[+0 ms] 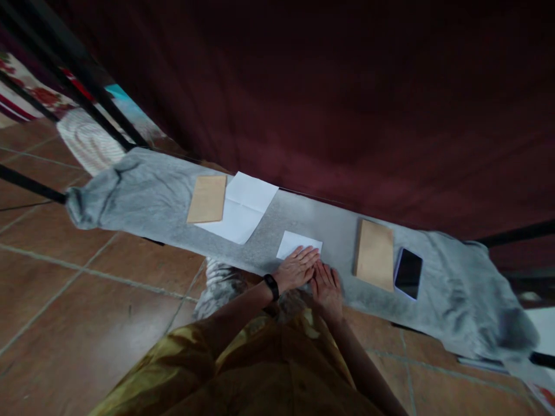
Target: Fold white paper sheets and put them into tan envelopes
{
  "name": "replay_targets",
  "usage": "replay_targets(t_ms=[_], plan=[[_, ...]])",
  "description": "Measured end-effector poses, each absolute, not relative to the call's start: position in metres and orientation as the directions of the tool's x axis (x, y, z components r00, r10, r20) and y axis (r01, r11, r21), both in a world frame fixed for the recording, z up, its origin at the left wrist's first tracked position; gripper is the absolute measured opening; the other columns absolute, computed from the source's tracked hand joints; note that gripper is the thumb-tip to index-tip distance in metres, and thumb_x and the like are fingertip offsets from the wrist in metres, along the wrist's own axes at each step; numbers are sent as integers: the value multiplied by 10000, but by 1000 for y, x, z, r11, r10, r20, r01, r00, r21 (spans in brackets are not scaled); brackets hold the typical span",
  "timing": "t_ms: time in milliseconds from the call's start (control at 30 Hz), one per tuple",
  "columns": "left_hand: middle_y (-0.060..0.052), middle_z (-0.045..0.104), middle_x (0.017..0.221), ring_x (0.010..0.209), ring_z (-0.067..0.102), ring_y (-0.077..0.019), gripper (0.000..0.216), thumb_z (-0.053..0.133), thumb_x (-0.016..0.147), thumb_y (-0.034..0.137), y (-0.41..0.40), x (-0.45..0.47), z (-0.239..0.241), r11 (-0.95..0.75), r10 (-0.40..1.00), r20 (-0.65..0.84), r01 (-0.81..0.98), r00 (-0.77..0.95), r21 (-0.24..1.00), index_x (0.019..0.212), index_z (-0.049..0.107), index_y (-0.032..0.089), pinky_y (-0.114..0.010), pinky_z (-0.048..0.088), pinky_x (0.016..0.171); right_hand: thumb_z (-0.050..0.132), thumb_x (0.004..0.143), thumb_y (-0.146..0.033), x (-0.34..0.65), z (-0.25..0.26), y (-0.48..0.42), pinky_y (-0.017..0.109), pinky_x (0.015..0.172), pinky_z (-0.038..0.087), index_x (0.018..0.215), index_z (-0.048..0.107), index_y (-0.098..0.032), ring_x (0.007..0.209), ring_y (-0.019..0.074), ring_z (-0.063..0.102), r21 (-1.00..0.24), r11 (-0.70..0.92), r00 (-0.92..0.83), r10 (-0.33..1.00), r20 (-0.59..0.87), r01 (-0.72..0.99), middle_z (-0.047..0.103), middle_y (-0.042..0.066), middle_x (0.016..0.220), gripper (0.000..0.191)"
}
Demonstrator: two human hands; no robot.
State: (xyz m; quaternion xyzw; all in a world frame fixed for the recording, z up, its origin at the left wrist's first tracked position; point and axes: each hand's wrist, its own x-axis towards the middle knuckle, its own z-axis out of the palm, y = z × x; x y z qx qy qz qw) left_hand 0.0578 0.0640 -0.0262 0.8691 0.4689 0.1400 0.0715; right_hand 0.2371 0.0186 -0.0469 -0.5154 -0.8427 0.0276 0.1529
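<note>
A small folded white paper [295, 242] lies on the grey cloth-covered bench [156, 202] in front of me. My left hand [297, 268], with a black band on its wrist, lies flat on the paper's near edge, fingers stretched out. My right hand [326, 284] rests flat on the cloth beside it, fingers together and pointing away, touching the left hand's fingertips. Neither hand grips anything.
To the left lie a brown envelope [207, 199] and a larger white sheet [243, 207]. To the right are another brown envelope [375, 254] and a dark phone [408, 273]. A dark red curtain [347, 104] hangs behind. Brown tiled floor [87, 277] lies below.
</note>
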Motion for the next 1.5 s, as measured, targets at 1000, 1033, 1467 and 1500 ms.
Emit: replay_targets(t_ms=[1000, 1033, 1467, 1500], plan=[[-150, 410, 1540, 1460, 327, -285, 602, 303, 1002, 439, 67, -7, -39, -132, 964, 257, 955, 62, 265, 1519, 348, 136, -518, 254, 1196, 372, 1013, -262, 231, -34, 57, 391, 1074, 372, 1426, 508, -229, 1241, 216, 538, -328, 327, -278, 942, 189, 886, 589, 66, 1397, 436], [-148, 413, 1539, 1461, 324, -285, 600, 301, 1002, 440, 66, -7, -39, -129, 964, 259, 956, 59, 262, 1518, 351, 137, -517, 251, 1197, 372, 1009, -255, 229, -32, 69, 389, 1064, 378, 1423, 509, -227, 1232, 220, 538, -323, 311, -263, 947, 184, 894, 592, 71, 1390, 437], [-131, 426, 1534, 1450, 347, -283, 604, 315, 996, 465, 65, -10, -37, -146, 957, 280, 961, 77, 234, 1509, 368, 150, -511, 266, 1196, 671, 829, -249, 210, -11, 154, 364, 923, 433, 1124, 680, -209, 1122, 278, 557, -297, 182, -190, 982, 1, 938, 648, 117, 1224, 298], [-135, 423, 1536, 1448, 351, -285, 603, 316, 996, 462, 65, -9, -36, -146, 957, 278, 962, 79, 231, 1506, 370, 144, -512, 267, 1195, 683, 815, -243, 210, -11, 155, 359, 911, 442, 1107, 685, -201, 1110, 279, 568, -303, 179, -189, 982, -5, 936, 655, 120, 1216, 296]])
